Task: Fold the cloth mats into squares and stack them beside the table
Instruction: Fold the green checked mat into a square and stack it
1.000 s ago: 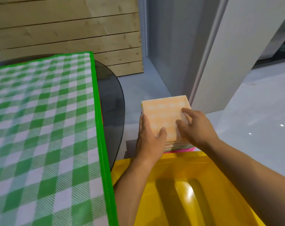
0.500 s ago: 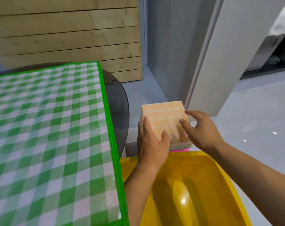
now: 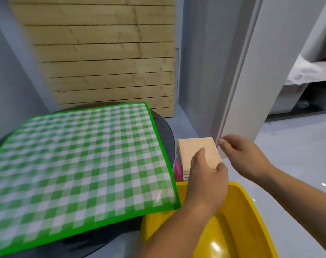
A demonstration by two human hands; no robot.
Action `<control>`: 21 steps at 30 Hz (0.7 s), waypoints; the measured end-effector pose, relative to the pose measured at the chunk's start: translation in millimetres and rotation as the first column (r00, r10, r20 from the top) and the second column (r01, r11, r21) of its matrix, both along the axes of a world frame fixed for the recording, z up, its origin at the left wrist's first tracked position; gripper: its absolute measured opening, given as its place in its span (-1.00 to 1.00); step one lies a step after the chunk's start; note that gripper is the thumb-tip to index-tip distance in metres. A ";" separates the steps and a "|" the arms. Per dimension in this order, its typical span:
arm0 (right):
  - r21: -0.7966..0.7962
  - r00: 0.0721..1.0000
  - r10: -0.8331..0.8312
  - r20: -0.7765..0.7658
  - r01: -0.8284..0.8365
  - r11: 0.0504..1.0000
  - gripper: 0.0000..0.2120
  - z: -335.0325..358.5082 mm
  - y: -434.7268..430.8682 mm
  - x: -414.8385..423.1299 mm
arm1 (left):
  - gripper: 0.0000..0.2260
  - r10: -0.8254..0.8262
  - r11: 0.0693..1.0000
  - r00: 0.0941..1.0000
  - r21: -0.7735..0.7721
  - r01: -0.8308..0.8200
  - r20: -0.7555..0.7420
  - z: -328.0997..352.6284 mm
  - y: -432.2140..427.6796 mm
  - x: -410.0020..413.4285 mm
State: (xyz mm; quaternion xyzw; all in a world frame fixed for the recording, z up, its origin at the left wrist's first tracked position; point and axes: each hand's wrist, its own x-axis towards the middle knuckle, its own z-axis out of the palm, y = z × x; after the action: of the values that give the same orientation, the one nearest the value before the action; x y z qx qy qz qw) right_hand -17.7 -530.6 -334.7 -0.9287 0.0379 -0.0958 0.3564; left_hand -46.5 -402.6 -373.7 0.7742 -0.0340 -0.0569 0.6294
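We note a large green checked mat (image 3: 74,161) lying unfolded and flat on a dark round table (image 3: 167,131), its green border overhanging the table's near right edge. Just right of the table stands a stack of folded mats (image 3: 196,155), squared up, with a pale orange checked square on top and pink and other coloured layers showing at its left side. The stack sits beside the table and close to a white door frame (image 3: 238,90).

Our left hand (image 3: 207,177) rests on the near part of the stack, fingers extended over the top square and thumb set against its right near corner, a loose open hold rather than a clamp. Our right hand (image 3: 242,157) is off the stack, just to its right, fingers loosely curled with thumb and forefinger near each other and nothing between them.

A yellow plastic chair (image 3: 238,220) occupies the near foreground, below both forearms. A slatted wooden panel (image 3: 106,53) stands behind the table.
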 end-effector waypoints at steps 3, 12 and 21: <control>-0.001 0.996 0.073 0.050 -0.073 0.997 -0.79 28.9 30.4 -13.4 | -0.57 0.020 0.993 0.996 0.112 -0.030 0.087 33.4 57.9 1.9; -0.124 0.889 0.455 -0.047 -0.457 0.881 -0.75 45.0 160.8 -36.1 | -0.56 -0.191 0.668 0.974 0.744 0.036 0.124 56.0 286.7 -30.8; -0.193 0.685 0.719 -0.117 -0.726 0.660 -0.65 5.3 248.6 -51.7 | -0.26 -0.363 0.404 0.932 0.903 0.147 0.010 30.5 379.2 -70.9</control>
State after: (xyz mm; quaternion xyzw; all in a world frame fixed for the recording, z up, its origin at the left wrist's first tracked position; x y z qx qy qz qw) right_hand -69.4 -282.0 -329.4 -0.9026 -0.3390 0.0637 0.2576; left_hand -117.4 -23.4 -343.2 0.9742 -0.1820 -0.0821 0.1055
